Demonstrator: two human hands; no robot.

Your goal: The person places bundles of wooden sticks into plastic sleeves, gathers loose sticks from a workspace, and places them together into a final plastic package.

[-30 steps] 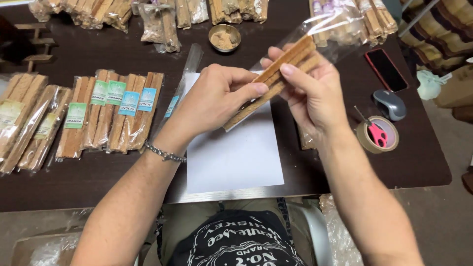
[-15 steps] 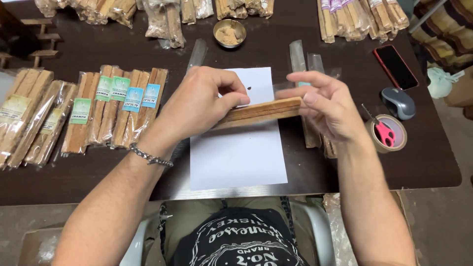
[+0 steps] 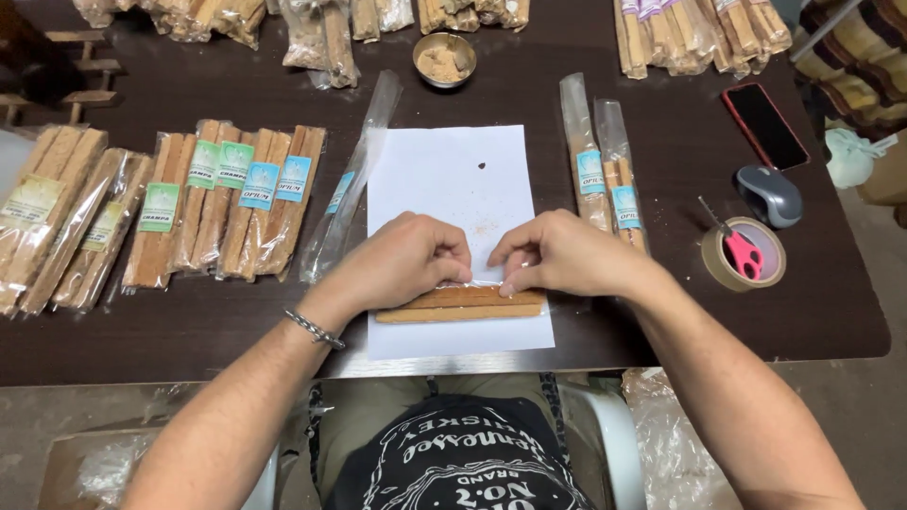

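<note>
Head view: both hands rest on a white sheet (image 3: 444, 175) in the middle of the desk (image 3: 661, 312), pressing down on a flat bundle of tan sticks (image 3: 460, 305) that lies crosswise near the sheet's near edge. The left hand (image 3: 408, 260) has its fingers curled, the tips on the bundle's top edge; the right hand (image 3: 557, 253) pinches with thumb and forefinger at the same edge, where a clear wrapper seems to cover the sticks. Whether the wrapper is sealed, I cannot tell.

As to progress, a good share looks done: a row of labelled packs (image 3: 222, 203) lies to the left, and two more packs (image 3: 605, 170) to the right of the sheet. One empty clear sleeve (image 3: 351, 179) lies beside the sheet's left edge, and heaps of unwrapped sticks (image 3: 699, 33) wait along the far side, so much is left. A small bowl (image 3: 444, 59) of powder stands beyond the sheet. A tape roll (image 3: 720, 266) with pink scissors (image 3: 742, 250) on it sits to the right, near a mouse (image 3: 768, 195) and a phone (image 3: 763, 125).
</note>
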